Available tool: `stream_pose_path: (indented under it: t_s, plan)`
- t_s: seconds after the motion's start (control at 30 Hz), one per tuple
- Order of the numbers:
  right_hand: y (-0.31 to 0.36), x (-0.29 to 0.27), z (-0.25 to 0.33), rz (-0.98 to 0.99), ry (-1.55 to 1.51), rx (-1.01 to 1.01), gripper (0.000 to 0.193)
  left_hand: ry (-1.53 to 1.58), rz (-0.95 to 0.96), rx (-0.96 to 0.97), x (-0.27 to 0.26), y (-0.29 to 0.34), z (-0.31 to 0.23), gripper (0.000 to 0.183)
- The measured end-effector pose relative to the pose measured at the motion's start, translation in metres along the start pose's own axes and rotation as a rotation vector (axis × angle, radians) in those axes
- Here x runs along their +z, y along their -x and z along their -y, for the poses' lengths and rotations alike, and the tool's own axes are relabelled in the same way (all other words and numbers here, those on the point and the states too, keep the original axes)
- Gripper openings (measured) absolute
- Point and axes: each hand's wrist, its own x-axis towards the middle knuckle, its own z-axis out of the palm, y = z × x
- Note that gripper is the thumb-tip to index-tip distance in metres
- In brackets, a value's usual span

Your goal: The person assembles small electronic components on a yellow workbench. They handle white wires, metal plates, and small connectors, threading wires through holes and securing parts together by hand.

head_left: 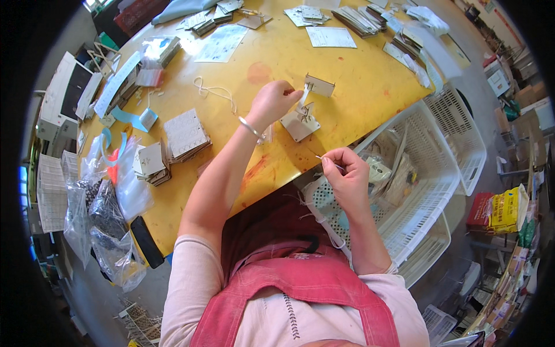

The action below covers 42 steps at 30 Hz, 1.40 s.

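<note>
My left hand (274,104), with a bangle at the wrist, reaches over the yellow table, its fingers closed at a narrow white strip (303,100). That strip runs between a small upright board (320,85) and a pale square plate (300,128) lying flat, which has a dark cut-out shape on it. Just off the table's near edge, my right hand (348,173) pinches a thin pale piece like a cord end (319,157) between thumb and forefinger. What the curled fingers of either hand cover is hidden.
Stacks of square plates (186,133) stand left on the yellow table (254,52), near a loose white cord (217,91). Paper sheets (332,38) and more stacks lie at the back. White plastic baskets (425,196) stand against the right edge. Clear plastic bags (110,243) hang at the left.
</note>
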Motion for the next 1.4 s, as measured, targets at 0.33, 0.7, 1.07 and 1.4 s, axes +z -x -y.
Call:
stream_pose_path:
  t_s: [0.33, 0.7, 1.07, 1.4]
  plan:
    - [-0.007, -0.010, -0.003, -0.048, -0.017, 0.009, 0.006, 0.496, 0.109, -0.100, 0.008, -0.001, -0.004, 0.021]
    - [-0.025, -0.008, -0.017, -0.107, 0.028, -0.016, 0.011, 0.252, -0.505, 0.228, 0.046, 0.084, 0.007, 0.018]
    - [-0.044, -0.017, 0.006, -0.060, 0.218, -0.090, 0.011, 0.161, -0.566, 0.256, 0.054, 0.086, 0.009, 0.016]
    - [-0.061, -0.015, 0.003, -0.009, 0.333, -0.128, 0.012, 0.141, -0.565, 0.242, 0.050, 0.088, 0.003, 0.017]
